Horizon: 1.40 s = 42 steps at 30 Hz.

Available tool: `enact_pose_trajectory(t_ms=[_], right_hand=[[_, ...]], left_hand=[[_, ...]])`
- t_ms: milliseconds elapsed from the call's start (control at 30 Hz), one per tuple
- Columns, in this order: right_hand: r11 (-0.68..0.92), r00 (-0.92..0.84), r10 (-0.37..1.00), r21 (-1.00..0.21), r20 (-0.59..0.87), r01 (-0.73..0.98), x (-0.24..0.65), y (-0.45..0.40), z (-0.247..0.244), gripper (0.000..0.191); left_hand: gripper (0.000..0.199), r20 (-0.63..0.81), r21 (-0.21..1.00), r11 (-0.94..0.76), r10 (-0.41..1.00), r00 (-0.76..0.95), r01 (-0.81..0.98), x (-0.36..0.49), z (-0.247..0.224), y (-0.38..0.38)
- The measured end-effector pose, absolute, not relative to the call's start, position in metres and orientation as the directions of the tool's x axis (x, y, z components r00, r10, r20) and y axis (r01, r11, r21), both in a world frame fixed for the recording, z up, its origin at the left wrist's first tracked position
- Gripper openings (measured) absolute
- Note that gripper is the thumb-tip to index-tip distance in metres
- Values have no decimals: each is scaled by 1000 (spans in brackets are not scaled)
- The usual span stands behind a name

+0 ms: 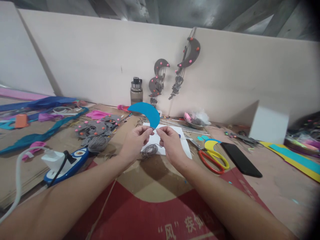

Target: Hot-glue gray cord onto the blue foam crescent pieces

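Note:
A blue crescent point(148, 110) stands up just above my fingertips, its lower tip between my two hands. My left hand point(136, 140) is pinched at that tip, thumb against forefinger. Close beside it, my right hand point(170, 141) is closed too, with a thin grey string partly visible between the fingertips. Exactly which fingers hold the crescent and which the string is hard to make out. Below the hands a small bundle of grey yarn point(149, 151) lies on a white sheet point(185, 146).
Scissors with red and yellow handles point(212, 161) and a black phone point(241, 160) lie to the right. At left are a blue power strip point(79, 160), a grey yarn ball point(97, 144) and grey crescents. A bottle point(136, 93) stands behind.

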State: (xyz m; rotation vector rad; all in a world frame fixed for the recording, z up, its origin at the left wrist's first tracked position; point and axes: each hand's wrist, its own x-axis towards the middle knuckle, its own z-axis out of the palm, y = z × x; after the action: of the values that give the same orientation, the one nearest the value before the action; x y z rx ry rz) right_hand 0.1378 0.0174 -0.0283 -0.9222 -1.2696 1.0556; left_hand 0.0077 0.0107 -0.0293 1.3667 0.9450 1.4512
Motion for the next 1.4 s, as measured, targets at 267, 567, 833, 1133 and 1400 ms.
enact_pose_trajectory(t_ms=[267,567,833,1133,1400], right_hand=[[130,-121,977,-944,174,-302,140,12,-17,24],[-64,-530,840,-946,121,-317,163,23,-10,30],[51,-315,938,-958,143,-283,159,25,-13,29],[94,-250,957,-973,146,-211,152,20,-13,26],[228,-162,960,-974,226,-12,150,24,-21,20]], left_hand=[[23,222,927,-146,955,194,-346,7,-24,11],[19,57,861,266,797,601,-434,-2,-30,19],[26,183,942,-70,927,327,-327,8,-33,18],[26,233,973,-227,940,249,-52,7,-35,17],[23,232,972,-223,957,174,-72,7,-33,18]])
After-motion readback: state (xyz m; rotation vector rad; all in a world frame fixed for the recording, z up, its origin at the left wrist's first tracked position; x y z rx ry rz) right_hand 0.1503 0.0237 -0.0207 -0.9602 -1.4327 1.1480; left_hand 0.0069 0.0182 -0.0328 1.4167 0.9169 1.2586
